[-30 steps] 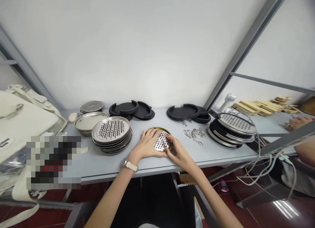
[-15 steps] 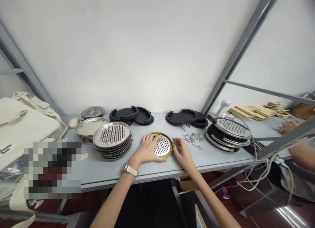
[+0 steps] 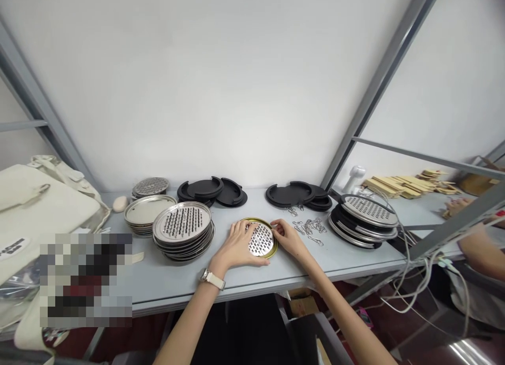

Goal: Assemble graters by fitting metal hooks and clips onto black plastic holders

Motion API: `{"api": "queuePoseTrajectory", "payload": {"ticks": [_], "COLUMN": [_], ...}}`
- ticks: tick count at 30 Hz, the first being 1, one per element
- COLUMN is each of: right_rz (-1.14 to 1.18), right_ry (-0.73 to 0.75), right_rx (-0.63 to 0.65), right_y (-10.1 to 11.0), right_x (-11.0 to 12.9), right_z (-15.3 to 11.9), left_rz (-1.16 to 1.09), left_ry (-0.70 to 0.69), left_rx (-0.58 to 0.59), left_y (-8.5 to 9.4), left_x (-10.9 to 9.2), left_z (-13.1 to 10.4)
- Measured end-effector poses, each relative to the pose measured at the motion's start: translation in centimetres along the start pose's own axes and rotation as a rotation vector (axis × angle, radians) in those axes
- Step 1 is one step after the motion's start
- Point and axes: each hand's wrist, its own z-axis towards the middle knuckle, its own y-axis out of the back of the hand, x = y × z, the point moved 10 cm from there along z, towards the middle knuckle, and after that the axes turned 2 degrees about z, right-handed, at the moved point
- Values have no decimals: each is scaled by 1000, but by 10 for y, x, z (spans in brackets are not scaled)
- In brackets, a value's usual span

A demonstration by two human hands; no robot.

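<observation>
A round metal grater disc with a gold rim lies on the grey table between my hands. My left hand rests over the disc's left side, thumb and fingers spread around it, gripping its edge. At the right rim, my right hand has its thumb and fingertips pinched together; what is between them is too small to make out. Left of my hands stands a stack of grater discs, beside a stack of plain metal discs. Small metal clips lie scattered to the right.
Black round holders sit along the wall, with more black holders further left. Stacked graters with black holders stand right. A cream bag is at the left. Beyond the metal frame, a person's hand shows.
My right hand has moved left onto the disc's rim, its fingers closing together. My left hand stays on the disc. The whole view has shifted slightly.
</observation>
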Motion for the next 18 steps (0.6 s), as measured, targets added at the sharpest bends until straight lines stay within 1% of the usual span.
{"api": "queuePoseTrajectory", "payload": {"ticks": [8,15,18], "right_rz": [-30,19,21], "right_ry": [-78,-86,-77], "right_rx": [72,161,169], "right_y": [-1,-2,-2], "right_x": [-10,-18,-17], "right_z": [17,21,19], "left_rz": [-9,-29,-33], "left_ry": [9,10,16], "left_rx": [10,10,-2], "left_y": [3,4,5], "left_x": [-3,-4,-4], "left_z": [0,0,0]}}
